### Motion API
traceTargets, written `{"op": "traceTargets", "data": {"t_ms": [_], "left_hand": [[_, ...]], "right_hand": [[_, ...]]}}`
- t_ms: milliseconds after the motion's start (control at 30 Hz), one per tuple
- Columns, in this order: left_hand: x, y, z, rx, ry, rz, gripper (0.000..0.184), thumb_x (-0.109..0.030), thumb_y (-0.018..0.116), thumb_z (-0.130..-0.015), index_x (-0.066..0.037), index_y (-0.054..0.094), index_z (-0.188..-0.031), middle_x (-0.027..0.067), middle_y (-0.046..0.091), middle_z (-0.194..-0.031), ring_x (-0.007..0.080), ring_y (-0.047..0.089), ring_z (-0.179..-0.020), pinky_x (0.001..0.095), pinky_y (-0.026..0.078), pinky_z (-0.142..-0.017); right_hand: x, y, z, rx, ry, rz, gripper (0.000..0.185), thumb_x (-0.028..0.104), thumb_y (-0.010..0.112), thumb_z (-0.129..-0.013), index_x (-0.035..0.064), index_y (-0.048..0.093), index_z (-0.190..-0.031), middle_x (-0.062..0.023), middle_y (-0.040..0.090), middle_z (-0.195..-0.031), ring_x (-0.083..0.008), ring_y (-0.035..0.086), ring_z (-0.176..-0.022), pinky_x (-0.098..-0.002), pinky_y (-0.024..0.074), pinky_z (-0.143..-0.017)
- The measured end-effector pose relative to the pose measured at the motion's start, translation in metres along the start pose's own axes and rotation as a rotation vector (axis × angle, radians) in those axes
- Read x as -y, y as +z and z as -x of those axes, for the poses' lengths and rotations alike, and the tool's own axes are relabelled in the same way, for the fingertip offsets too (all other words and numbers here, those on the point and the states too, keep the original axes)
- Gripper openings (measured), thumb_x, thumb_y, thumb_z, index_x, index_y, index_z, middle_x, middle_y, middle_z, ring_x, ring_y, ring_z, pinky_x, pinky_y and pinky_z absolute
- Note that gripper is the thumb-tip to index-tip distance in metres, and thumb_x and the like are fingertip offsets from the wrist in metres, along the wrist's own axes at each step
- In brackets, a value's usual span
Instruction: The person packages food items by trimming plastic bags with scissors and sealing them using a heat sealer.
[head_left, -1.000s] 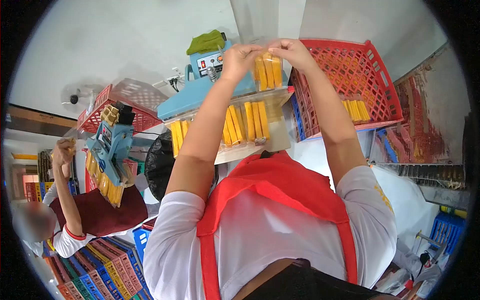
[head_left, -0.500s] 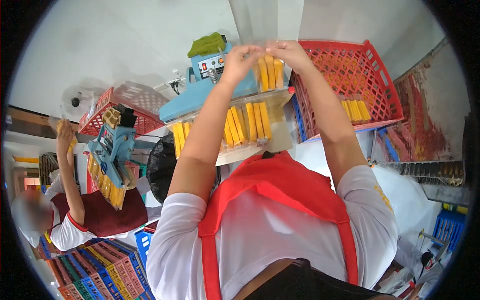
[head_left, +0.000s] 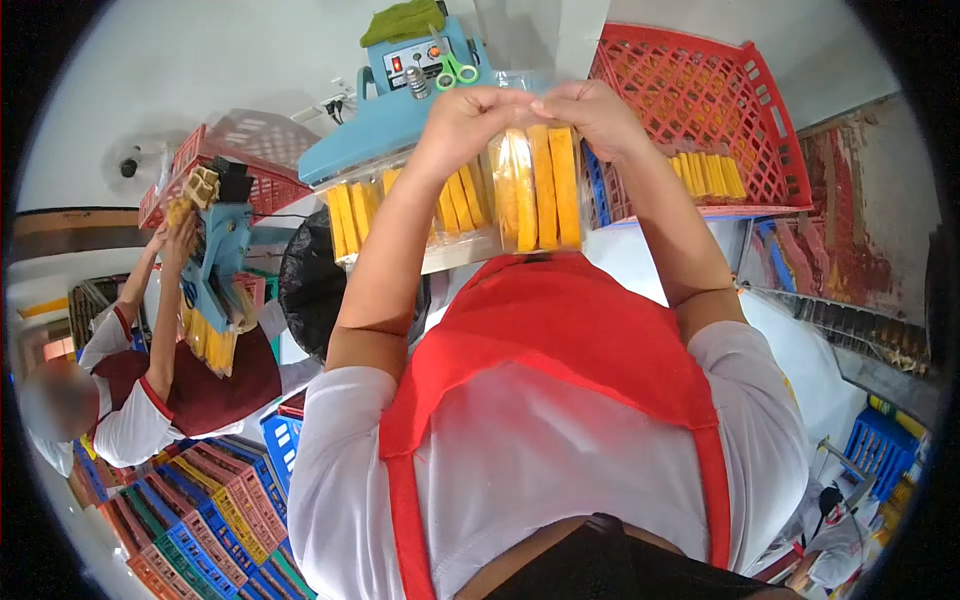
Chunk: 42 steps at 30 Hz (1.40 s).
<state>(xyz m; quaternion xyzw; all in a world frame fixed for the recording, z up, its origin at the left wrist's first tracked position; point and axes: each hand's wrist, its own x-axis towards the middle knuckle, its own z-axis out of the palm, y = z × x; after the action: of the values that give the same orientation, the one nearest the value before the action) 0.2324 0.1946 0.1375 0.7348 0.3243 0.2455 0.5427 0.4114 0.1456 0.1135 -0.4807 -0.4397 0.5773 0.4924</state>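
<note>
My left hand (head_left: 468, 122) and my right hand (head_left: 598, 118) pinch the top edge of a clear plastic bag (head_left: 543, 190) holding several yellow sticks. It hangs upright in front of a long blue sealing machine (head_left: 375, 130). Along the machine's near side, more bags of yellow sticks (head_left: 350, 215) stand on a pale ledge (head_left: 462, 250), partly hidden by my left forearm. Green-handled scissors (head_left: 456, 72) and a green cloth (head_left: 403, 22) rest on the machine's control box (head_left: 415, 62).
A red basket (head_left: 775, 120) with bagged yellow sticks stands at the right. At the left, a co-worker's hands (head_left: 178, 240) are by another blue machine (head_left: 228, 245). A black bag (head_left: 305, 285) hangs between the machines. Stacked coloured crates (head_left: 215, 510) fill the lower left.
The held bag appears closer and lower, in front of the ledge. The scissors are now in full view. At the left, the co-worker's hands have come together near the other machine.
</note>
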Motion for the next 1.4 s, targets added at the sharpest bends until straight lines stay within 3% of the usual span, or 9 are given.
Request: {"op": "traceTargets", "data": {"t_ms": [367,533,600,667,733,800,867,933,1400], "left_hand": [[0.0,0.019,0.028,-0.139,0.009,0.117,0.02,-0.007,0.059,-0.077,0.0,0.061,-0.096,0.0026,0.061,-0.089,0.0064,0.054,-0.078,0.0195,0.044,-0.07],[0.002,0.015,0.019,-0.285,0.185,0.165,0.029,-0.012,0.056,-0.08,-0.001,0.053,-0.108,0.0049,0.055,-0.104,0.0099,0.05,-0.093,0.0243,0.041,-0.08],[-0.002,0.008,0.017,-0.327,0.187,0.588,0.038,-0.023,0.048,-0.086,-0.001,0.045,-0.116,0.0084,0.048,-0.114,0.0162,0.046,-0.103,0.0321,0.036,-0.089],[0.006,0.003,0.023,-0.169,0.206,0.572,0.056,-0.044,0.033,-0.087,-0.002,0.034,-0.124,0.0144,0.041,-0.122,0.0249,0.042,-0.11,0.0389,0.034,-0.092],[-0.002,0.007,0.037,0.266,0.01,1.185,0.065,-0.054,0.021,-0.086,-0.003,0.033,-0.125,0.0176,0.035,-0.127,0.0287,0.039,-0.113,0.0386,0.035,-0.091],[-0.017,0.014,0.044,0.26,0.013,1.153,0.079,-0.064,0.011,-0.08,-0.005,0.026,-0.129,0.0199,0.03,-0.13,0.0314,0.034,-0.117,0.0401,0.034,-0.091],[-0.023,0.015,0.047,0.33,0.095,1.32,0.081,-0.066,0.015,-0.078,-0.006,0.019,-0.132,0.0193,0.028,-0.131,0.032,0.033,-0.118,0.0398,0.033,-0.092],[-0.029,0.014,0.051,0.306,0.078,1.275,0.085,-0.069,0.015,-0.076,-0.006,0.015,-0.133,0.0188,0.028,-0.131,0.0325,0.032,-0.119,0.0393,0.032,-0.093],[-0.019,0.015,0.06,0.312,0.07,1.223,0.085,-0.068,0.013,-0.076,-0.006,0.014,-0.133,0.0167,0.021,-0.135,0.0314,0.027,-0.122,0.0377,0.029,-0.096]], "right_hand": [[0.008,0.004,0.014,0.293,0.2,0.109,0.025,0.023,0.065,-0.071,0.0002,0.062,-0.082,-0.0058,0.06,-0.081,-0.0117,0.054,-0.078,-0.0228,0.0399,-0.071],[0.016,0.004,0.011,0.134,0.004,0.028,0.028,0.024,0.063,-0.073,0.0005,0.061,-0.088,-0.0074,0.06,-0.085,-0.0143,0.055,-0.082,-0.0259,0.0414,-0.075],[0.017,-0.011,-0.005,0.062,-0.1,-0.056,0.03,0.025,0.061,-0.075,0.0001,0.059,-0.092,-0.0084,0.06,-0.088,-0.0159,0.056,-0.084,-0.028,0.0428,-0.076],[0.017,-0.03,-0.024,0.167,-0.017,-0.665,0.035,0.026,0.05,-0.081,-0.0024,0.053,-0.102,-0.0118,0.058,-0.095,-0.018,0.058,-0.081,-0.0317,0.0478,-0.072],[0.02,-0.016,-0.025,0.105,-0.07,-0.744,0.04,0.031,0.044,-0.084,0.0009,0.047,-0.11,-0.0107,0.056,-0.101,-0.0197,0.057,-0.084,-0.0327,0.0482,-0.074],[0.031,0.008,-0.014,-0.278,-0.015,-0.893,0.037,0.032,0.043,-0.085,0.0048,0.048,-0.109,-0.007,0.056,-0.1,-0.0201,0.057,-0.086,-0.0342,0.0477,-0.077],[0.019,0.012,-0.019,-0.096,-0.063,-0.912,0.032,0.033,0.045,-0.084,0.0099,0.05,-0.107,-0.0041,0.055,-0.099,-0.0182,0.056,-0.081,-0.0309,0.0483,-0.063],[-0.016,-0.009,-0.036,0.666,-0.131,-1.21,0.037,0.027,0.037,-0.088,0.0049,0.041,-0.117,-0.0132,0.047,-0.117,-0.0254,0.051,-0.102,-0.0397,0.0455,-0.084],[-0.017,0.005,-0.028,0.621,-0.12,-1.268,0.036,0.025,0.036,-0.088,0.0035,0.043,-0.116,-0.0151,0.049,-0.113,-0.0279,0.052,-0.099,-0.0424,0.0462,-0.082]]}}
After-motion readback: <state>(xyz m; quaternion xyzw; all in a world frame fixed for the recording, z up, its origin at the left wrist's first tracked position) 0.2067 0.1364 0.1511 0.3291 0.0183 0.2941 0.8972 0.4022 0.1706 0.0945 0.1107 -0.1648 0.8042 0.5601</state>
